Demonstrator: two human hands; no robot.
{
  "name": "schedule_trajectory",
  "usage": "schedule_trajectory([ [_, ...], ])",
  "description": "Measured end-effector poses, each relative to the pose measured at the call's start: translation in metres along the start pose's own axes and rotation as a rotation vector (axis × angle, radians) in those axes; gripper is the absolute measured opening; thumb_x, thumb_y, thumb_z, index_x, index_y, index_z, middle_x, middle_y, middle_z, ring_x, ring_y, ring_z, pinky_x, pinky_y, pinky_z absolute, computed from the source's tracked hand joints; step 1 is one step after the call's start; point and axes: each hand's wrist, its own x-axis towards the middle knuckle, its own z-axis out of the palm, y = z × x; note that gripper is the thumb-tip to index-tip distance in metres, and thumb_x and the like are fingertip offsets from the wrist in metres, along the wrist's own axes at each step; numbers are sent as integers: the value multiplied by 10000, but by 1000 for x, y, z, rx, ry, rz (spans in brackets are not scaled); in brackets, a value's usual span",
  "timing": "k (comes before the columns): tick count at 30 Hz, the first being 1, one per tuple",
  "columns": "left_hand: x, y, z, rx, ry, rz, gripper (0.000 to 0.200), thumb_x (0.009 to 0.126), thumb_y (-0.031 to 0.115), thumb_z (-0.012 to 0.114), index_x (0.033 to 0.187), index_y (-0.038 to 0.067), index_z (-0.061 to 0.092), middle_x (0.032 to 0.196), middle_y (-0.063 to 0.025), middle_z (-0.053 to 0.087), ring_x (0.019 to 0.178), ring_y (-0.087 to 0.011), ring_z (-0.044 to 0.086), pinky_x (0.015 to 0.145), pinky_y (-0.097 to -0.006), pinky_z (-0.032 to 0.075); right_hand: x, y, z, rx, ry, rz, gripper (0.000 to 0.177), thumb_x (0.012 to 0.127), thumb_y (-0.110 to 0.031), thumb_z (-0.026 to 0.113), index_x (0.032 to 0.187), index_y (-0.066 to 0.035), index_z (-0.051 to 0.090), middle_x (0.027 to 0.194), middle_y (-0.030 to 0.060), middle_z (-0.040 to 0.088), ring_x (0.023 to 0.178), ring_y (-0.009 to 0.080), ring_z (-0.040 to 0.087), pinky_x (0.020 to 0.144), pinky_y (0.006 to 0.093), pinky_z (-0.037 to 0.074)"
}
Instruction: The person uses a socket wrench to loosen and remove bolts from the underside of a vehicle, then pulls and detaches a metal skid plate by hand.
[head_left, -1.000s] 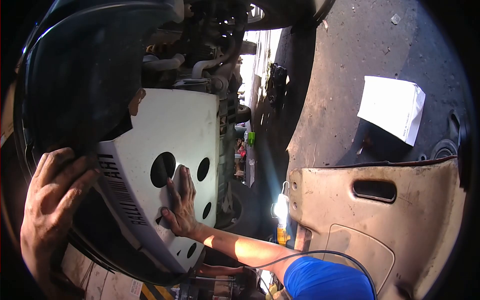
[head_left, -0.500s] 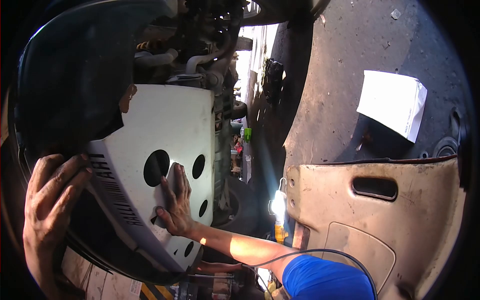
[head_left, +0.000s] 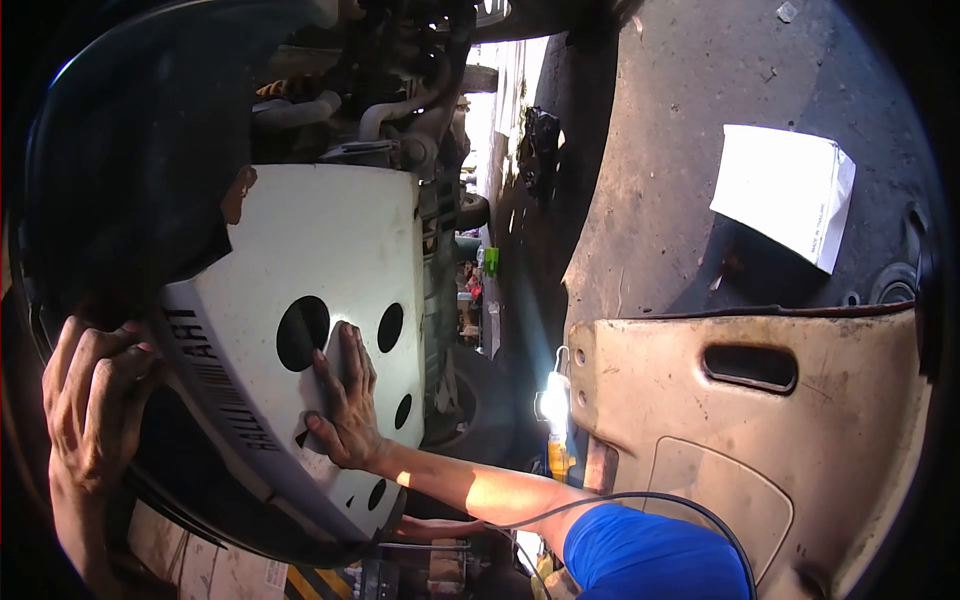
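Observation:
A white skid plate (head_left: 262,225) with round holes and "RALLIART" lettering sits at the car's underside. My right hand (head_left: 345,405) lies on it with the fingers spread, near the large hole; the fingertips touch its face. At the far left, my left hand (head_left: 95,400) curls its fingers at the edge of the dark bumper (head_left: 130,170), beside the lettered end of the plate. The fingertips are partly lost in shadow. A torn brown patch (head_left: 238,195) shows on the bumper edge next to the plate.
A lit work lamp (head_left: 553,405) with a yellow handle stands by a tan plastic board (head_left: 620,400) with a slot. A black cable (head_left: 690,505) crosses the blue sleeve. A white box (head_left: 775,190) lies on the floor. Another forearm (head_left: 440,527) shows below the plate.
The view has shifted slightly, so the plate and bumper sit a little further left. My left fingers are more bent at the bumper edge. My right hand stays flat on the plate.

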Motion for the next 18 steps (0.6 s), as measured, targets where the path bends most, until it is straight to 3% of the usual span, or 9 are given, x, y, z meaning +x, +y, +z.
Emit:
schedule_trajectory([
  [4,-1,13,2,49,-43,-132,359,685,-43,808,1023,-13,692,1082,-154,701,1038,-362,659,843,-461,563,0,-1,-1,-7,0,3,744,1022,-478,462,1636,-103,269,1665,344,66,1545,531,88,1230,609,106],
  [7,16,29,-15,65,-123,-98,397,717,-67,780,1101,-1,705,1126,-167,706,1123,-384,653,904,-475,577,1,-2,-2,-12,2,2,742,1025,-484,455,1632,-97,276,1662,346,76,1543,531,97,1231,606,108],
  [13,0,8,-14,99,-120,55,393,748,-23,780,1134,-5,708,1129,-167,715,1154,-378,655,923,-474,577,0,-1,-1,-27,8,-1,744,1028,-500,444,1626,-86,288,1659,348,87,1539,532,113,1231,601,117],
  [18,-7,2,-12,87,-149,-26,461,709,-4,838,1151,-4,705,1168,-191,707,1180,-380,657,976,-484,569,2,-2,-2,-17,12,-1,741,1028,-498,444,1627,-90,289,1659,347,88,1539,533,116,1232,600,119],
])
